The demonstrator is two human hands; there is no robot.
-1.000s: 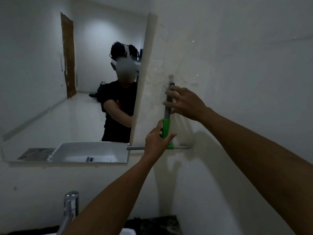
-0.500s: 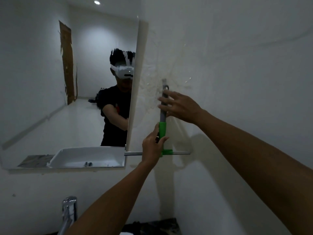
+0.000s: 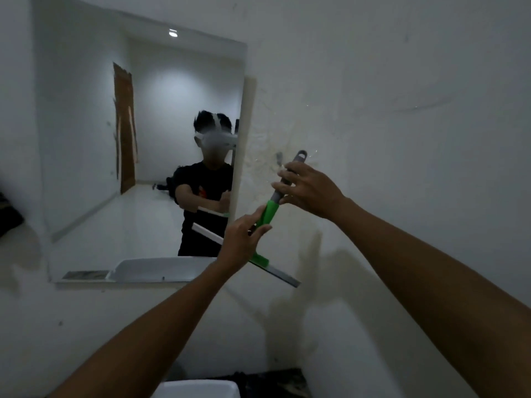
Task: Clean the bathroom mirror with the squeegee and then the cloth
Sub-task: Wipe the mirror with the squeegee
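The squeegee [image 3: 270, 214] has a grey and green handle and a long grey blade [image 3: 278, 275]. It is tilted, handle up to the right, blade slanting down to the right beside the mirror's right edge. My right hand [image 3: 309, 189] holds the grey upper handle. My left hand [image 3: 241, 242] grips the green lower part near the blade. The frameless mirror [image 3: 100, 168] hangs on the white wall to the left and reflects a person and the room. No cloth is identifiable.
A wall hook [image 3: 278, 158] sits just left of the handle's top. A white sink [image 3: 198, 389] shows at the bottom edge, with a dark counter [image 3: 275, 380] beside it. A dark object [image 3: 8, 214] hangs at the far left.
The squeegee has come off the wall hook and tilted from upright to slanted. Both hands stay on it. The head view has shifted, showing more of the mirror.
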